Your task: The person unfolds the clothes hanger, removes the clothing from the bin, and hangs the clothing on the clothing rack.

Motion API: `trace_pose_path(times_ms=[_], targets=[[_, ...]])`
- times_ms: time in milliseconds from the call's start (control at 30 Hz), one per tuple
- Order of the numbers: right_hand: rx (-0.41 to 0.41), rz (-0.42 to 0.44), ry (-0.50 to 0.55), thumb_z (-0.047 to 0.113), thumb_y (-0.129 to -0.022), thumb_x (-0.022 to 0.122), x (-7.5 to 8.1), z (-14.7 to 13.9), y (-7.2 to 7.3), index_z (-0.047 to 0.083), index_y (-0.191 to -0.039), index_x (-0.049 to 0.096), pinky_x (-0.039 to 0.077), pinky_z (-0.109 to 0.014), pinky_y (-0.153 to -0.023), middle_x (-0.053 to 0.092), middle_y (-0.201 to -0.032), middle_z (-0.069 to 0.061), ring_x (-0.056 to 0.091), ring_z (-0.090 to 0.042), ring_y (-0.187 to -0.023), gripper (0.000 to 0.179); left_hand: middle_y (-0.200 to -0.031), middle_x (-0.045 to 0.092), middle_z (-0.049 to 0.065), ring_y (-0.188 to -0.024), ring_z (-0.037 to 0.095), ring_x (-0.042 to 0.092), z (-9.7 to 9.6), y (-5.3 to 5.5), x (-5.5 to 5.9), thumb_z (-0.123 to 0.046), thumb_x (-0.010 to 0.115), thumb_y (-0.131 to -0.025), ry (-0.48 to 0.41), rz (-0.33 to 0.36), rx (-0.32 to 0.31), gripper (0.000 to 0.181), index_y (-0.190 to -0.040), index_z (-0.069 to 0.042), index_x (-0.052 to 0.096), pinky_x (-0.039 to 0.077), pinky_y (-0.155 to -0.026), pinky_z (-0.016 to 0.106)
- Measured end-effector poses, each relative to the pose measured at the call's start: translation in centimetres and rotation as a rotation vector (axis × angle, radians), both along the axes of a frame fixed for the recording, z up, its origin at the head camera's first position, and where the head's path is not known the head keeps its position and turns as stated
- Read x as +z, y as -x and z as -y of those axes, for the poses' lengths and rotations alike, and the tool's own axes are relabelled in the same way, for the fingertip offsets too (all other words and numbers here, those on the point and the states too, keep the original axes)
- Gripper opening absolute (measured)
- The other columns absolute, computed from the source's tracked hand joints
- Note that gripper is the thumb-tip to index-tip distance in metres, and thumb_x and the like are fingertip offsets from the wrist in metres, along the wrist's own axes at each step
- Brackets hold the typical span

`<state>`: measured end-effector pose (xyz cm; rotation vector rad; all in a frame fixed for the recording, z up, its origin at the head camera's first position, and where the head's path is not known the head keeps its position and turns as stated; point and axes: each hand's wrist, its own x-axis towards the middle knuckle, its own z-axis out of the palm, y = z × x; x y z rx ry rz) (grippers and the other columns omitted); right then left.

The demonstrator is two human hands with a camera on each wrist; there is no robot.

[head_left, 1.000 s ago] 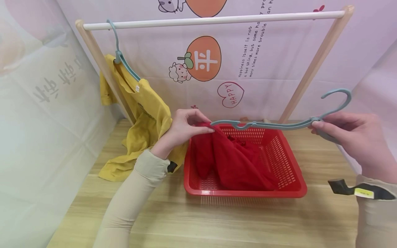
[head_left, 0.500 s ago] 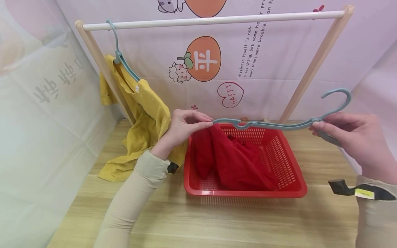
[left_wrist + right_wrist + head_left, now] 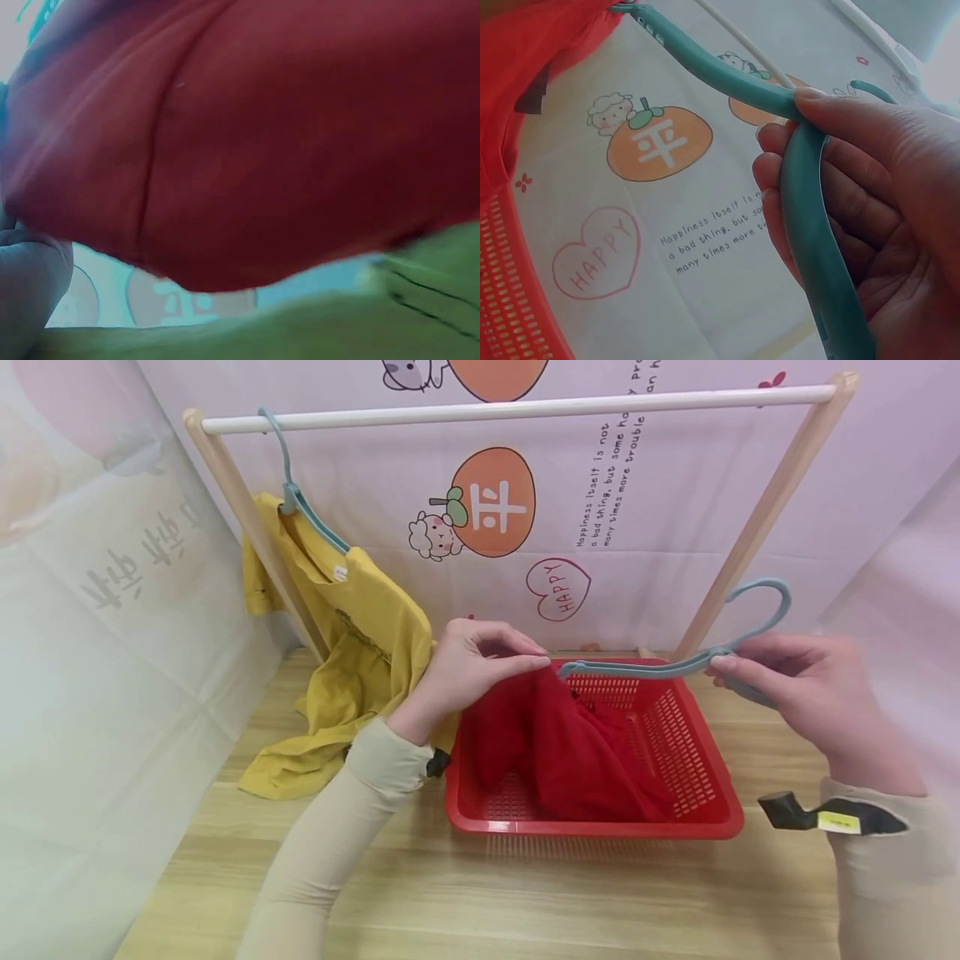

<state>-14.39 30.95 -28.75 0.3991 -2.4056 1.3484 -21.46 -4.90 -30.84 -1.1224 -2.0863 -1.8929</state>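
Observation:
Between thumb and fingertips, my left hand (image 3: 480, 670) pinches the raised edge of a red garment (image 3: 577, 768), whose lower part lies in a red basket. My right hand (image 3: 813, 689) grips a blue-green plastic clothes hanger (image 3: 637, 671) just below its hook, thumb on top. One arm of the hanger points left, and its end is hidden in the red cloth beside my left fingertips. In the right wrist view the hanger (image 3: 712, 71) runs up to the garment, while its other arm crosses my palm. Red cloth (image 3: 262, 135) fills most of the left wrist view.
The red perforated basket (image 3: 600, 828) stands on a wooden table (image 3: 525, 902). Behind it rises a rack with a white rail (image 3: 517, 412) and wooden posts. A yellow shirt (image 3: 375, 602) hangs on a similar hanger at the left, behind my left forearm, its hem on the table.
My right hand has moved left with the hanger, and the hanger's end has gone into the red garment. My left hand has shifted slightly right, and the yellow shirt's near side with it.

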Motion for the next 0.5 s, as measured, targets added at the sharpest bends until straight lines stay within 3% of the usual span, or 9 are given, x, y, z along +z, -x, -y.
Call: trace_pose_path(times_ms=[233, 400, 500], targets=[[0.014, 0.046, 0.006, 0.004, -0.091, 0.077, 0.0, 1.1, 0.2, -0.003, -0.106, 0.076, 0.056, -0.018, -0.070, 0.076, -0.086, -0.011, 0.073, -0.013, -0.077, 0.017, -0.085, 0.076, -0.006, -0.076, 0.017, 0.072, -0.7, -0.1, 0.6, -0.007, 0.084, -0.085, 0.064, -0.071, 0.034, 0.007, -0.091, -0.008, 0.082, 0.059, -0.072, 0.035], [0.000, 0.112, -0.038, 0.013, -0.091, 0.080, -0.2, 2.0, 0.4, 0.005, -0.112, 0.077, 0.055, -0.017, -0.071, 0.077, -0.090, -0.004, 0.073, -0.012, -0.081, 0.023, -0.084, 0.075, -0.010, -0.074, 0.013, 0.071, -1.5, -0.3, 0.9, -0.010, 0.085, -0.085, 0.103, -0.095, 0.046, 0.006, -0.090, -0.011, 0.082, 0.059, -0.070, 0.033], [-0.021, 0.110, -0.060, 0.015, -0.090, 0.081, -0.4, 2.3, 0.6, 0.006, -0.111, 0.078, 0.054, -0.016, -0.071, 0.077, -0.088, 0.001, 0.073, -0.011, -0.080, 0.023, -0.084, 0.075, -0.011, -0.074, 0.012, 0.071, -2.1, -0.4, 1.0, -0.012, 0.085, -0.085, 0.105, -0.096, 0.043, 0.006, -0.091, -0.011, 0.082, 0.059, -0.069, 0.033]])
